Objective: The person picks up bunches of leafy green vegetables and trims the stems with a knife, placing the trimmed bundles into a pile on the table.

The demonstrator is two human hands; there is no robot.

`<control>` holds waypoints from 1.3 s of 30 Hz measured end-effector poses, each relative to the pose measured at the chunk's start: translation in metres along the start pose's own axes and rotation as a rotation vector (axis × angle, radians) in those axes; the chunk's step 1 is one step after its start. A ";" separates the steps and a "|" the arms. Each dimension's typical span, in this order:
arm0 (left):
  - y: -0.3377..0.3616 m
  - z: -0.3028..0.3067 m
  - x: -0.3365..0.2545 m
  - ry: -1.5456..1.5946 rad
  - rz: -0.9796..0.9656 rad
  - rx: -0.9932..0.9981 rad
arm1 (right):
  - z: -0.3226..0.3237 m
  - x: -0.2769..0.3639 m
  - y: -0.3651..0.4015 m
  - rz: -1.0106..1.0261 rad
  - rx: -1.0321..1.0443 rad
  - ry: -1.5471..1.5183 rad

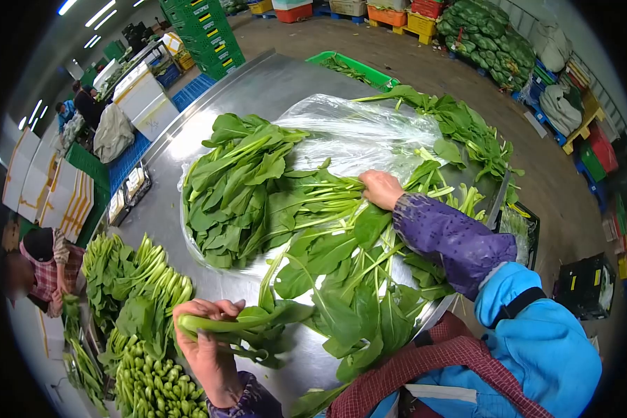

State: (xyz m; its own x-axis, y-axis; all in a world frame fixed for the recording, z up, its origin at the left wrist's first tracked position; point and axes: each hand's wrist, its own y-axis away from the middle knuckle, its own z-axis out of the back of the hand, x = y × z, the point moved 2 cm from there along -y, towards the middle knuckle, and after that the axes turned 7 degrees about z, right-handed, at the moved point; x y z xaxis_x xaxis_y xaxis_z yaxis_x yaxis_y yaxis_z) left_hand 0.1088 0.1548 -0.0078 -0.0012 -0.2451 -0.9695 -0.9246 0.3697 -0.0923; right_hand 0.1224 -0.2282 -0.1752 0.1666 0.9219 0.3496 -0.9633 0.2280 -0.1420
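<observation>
Clasps a leafy stem (221, 325) in left grip (209, 359), stalks (336, 188) in right grip (381, 189), with plastic film (338, 115) and green crate (376, 75) of leaves (343, 65) beyond.

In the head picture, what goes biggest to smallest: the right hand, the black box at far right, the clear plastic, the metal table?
1. Metal table
2. Clear plastic
3. Black box
4. Right hand
</observation>
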 end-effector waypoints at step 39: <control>0.023 -0.029 0.021 -0.285 0.209 0.005 | 0.065 0.043 0.032 -0.054 0.246 -0.527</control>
State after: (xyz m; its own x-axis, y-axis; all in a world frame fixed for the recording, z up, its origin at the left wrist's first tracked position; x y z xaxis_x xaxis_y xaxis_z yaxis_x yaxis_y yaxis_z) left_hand 0.0764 0.1319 -0.0240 -0.0835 0.0960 -0.9919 -0.9137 0.3898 0.1146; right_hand 0.0849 -0.2015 -0.1043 0.1500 0.6166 0.7729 -0.9874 0.1328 0.0857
